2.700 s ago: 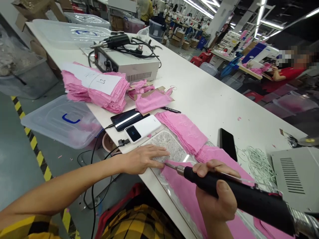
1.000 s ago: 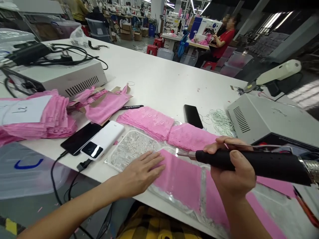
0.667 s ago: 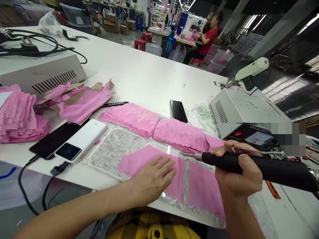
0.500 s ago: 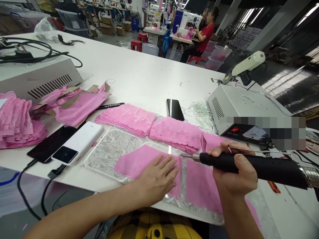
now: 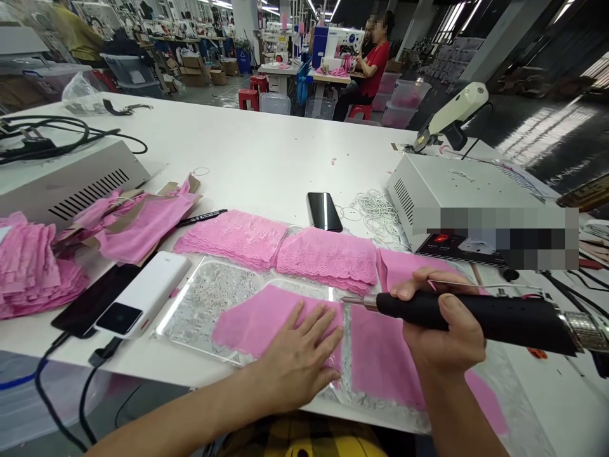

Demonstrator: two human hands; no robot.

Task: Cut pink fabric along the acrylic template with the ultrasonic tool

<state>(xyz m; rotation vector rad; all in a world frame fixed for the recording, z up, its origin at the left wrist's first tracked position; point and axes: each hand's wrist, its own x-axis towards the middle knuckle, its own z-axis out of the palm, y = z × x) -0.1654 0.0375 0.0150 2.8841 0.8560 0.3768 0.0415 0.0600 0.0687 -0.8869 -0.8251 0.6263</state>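
My left hand (image 5: 304, 355) lies with fingers spread on a flat pink fabric piece (image 5: 247, 320), pressing it against a clear sheet (image 5: 190, 317) over a mottled grey surface. My right hand (image 5: 445, 324) is wrapped round the black handle of a corded hand tool (image 5: 504, 320) with a thin metal tip. That tip points left, at the upper right corner of the fabric under my left hand; whether they touch, I cannot tell. A second flat pink piece (image 5: 380, 355) lies to the right, partly behind my right wrist. Beyond them are two stacks of pink lace pieces (image 5: 235, 238) (image 5: 328, 257).
A white power bank (image 5: 147, 292) and a dark phone (image 5: 90, 304) with cables lie left, beside heaped pink fabric (image 5: 28, 266). Another phone (image 5: 325, 211) and tangled pale thread (image 5: 375, 212) are beyond the stacks. Grey boxes (image 5: 457, 184) (image 5: 71, 184) flank the table. A person in red sits further off.
The camera view has tilted and shifted slightly. My left hand's fingers are a little more spread on the fabric. The tool tip stays near the same fabric corner.
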